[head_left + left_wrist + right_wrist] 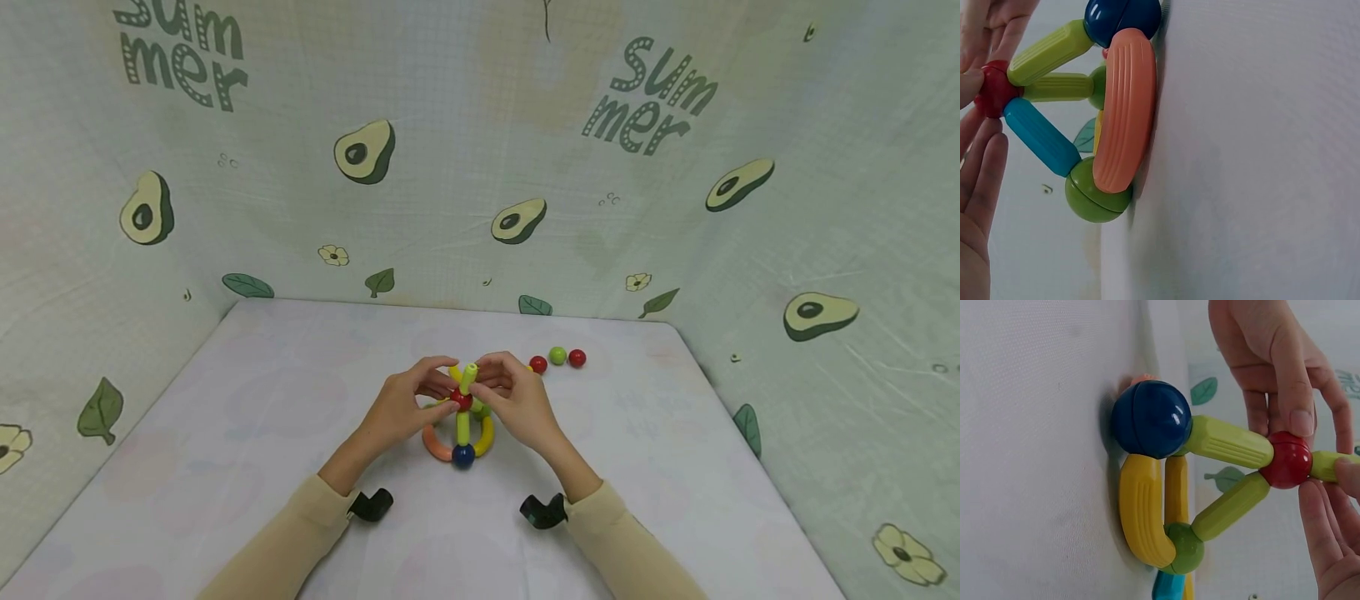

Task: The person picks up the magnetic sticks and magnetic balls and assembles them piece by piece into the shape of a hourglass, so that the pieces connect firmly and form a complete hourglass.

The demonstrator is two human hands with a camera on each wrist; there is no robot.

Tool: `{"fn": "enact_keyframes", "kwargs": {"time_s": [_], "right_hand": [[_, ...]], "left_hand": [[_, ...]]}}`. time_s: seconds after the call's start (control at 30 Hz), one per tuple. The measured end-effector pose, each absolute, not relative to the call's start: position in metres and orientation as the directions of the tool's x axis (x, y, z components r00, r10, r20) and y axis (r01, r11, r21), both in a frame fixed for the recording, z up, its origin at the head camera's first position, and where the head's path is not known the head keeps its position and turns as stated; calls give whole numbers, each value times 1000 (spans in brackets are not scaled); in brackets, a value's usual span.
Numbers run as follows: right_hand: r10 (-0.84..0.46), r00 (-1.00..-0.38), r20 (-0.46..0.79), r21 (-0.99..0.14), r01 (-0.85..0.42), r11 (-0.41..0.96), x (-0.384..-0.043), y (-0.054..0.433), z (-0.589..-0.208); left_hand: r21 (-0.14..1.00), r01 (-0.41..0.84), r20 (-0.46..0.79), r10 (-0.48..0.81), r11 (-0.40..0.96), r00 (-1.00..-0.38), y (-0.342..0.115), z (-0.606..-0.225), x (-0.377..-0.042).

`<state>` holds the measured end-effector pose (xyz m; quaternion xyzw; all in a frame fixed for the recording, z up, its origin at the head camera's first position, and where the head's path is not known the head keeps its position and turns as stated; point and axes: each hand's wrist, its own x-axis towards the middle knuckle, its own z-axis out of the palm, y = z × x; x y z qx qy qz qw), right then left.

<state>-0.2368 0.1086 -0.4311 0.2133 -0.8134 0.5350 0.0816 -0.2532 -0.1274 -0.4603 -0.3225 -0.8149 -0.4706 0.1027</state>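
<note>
A magnetic stick-and-ball frame stands on the table between both hands. Its base joins a dark blue ball (pixel 1152 419), green balls (pixel 1099 190) and curved sticks, one orange (pixel 1125 112) and one yellow (pixel 1142 509). Lime sticks (pixel 1232 442) and a teal stick (pixel 1041 136) slant up to a red ball (pixel 1287 460). My left hand (pixel 405 404) holds this red ball, thumb against its side. Above it a short lime stick (pixel 468 379) points upward, pinched near its lower part by my right hand (pixel 521 400). Fingers hide part of the frame's far side.
Behind my right hand lie two loose red balls (pixel 577 358) and a green ball (pixel 557 356). The pale table (pixel 262 417) is bordered by cloth walls (pixel 450 275) printed with avocados. Black wrist cameras (pixel 543 512) jut out from both cuffs.
</note>
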Motion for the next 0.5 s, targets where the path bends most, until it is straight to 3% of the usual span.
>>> {"fn": "enact_keyframes", "kwargs": {"time_s": [0.5], "right_hand": [[-254, -891, 375, -832, -445, 331, -235, 105, -430]], "left_hand": [[614, 696, 519, 474, 372, -711, -128, -459, -252]]}}
